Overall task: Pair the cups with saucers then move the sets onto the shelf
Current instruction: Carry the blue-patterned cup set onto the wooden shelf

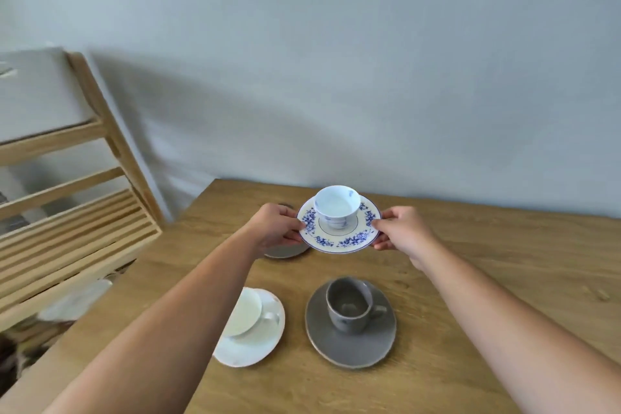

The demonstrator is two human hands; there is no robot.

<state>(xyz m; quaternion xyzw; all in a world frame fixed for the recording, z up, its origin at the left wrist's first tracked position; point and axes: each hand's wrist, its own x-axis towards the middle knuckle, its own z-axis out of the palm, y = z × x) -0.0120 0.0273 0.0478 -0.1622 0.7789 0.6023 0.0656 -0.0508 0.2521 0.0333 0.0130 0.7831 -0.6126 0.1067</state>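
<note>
I hold a blue-flowered saucer [349, 240] above the table, with a white and blue cup [336, 207] standing on it. My left hand [277, 225] grips its left rim and my right hand [401, 228] grips its right rim. Closer to me, a grey cup [349, 306] stands on a grey saucer [353, 346]. To its left a white cup [243, 312] rests on a white saucer [252, 346], partly hidden by my left forearm. Another grey saucer [285, 250] peeks out under my left hand. The wooden shelf [77, 228] stands at the left.
The wooden table [504, 262] runs to the wall at the back. The shelf has slatted boards and slanted side posts beside the table's left edge. A white dish [77, 301] lies on a lower level of the shelf.
</note>
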